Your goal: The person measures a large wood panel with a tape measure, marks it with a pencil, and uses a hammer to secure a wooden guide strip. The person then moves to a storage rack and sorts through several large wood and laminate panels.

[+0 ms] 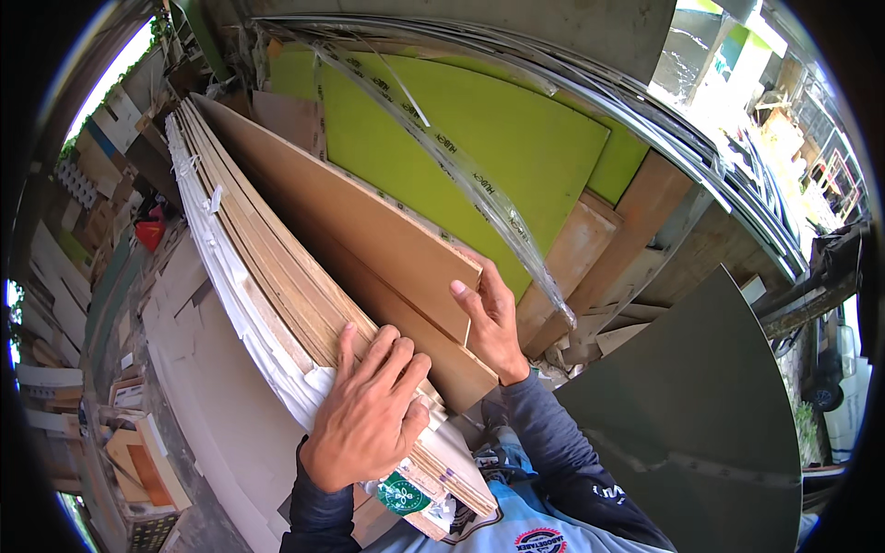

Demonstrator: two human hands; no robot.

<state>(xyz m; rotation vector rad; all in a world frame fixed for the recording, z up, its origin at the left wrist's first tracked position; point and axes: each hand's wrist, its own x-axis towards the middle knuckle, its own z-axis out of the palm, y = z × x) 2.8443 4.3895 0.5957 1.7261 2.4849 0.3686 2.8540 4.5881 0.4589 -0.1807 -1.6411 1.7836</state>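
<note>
A tall stack of thin wooden boards [277, 258] leans on edge in front of me, its outer side wrapped in torn white sheeting [226, 263]. My left hand [369, 410] lies over the upper edges near the stack's close end, its fingers bent and hooked over them. To the right, a brown board [387, 244] stands tilted away from the stack, leaving a dark V-shaped gap. My right hand [493, 323] grips this board at its near upper corner, thumb on the edge and the other fingers partly hidden behind. Another brown board [461, 369] shows lower in the gap.
Large lime-green panels [470, 138] lean behind, crossed by a strip of clear printed tape [452, 161]. Long thin metal strips [682, 166] run above them. A dark panel [691, 415] stands at my right. Wood offcuts [138, 461] and a red object [149, 234] lie at left.
</note>
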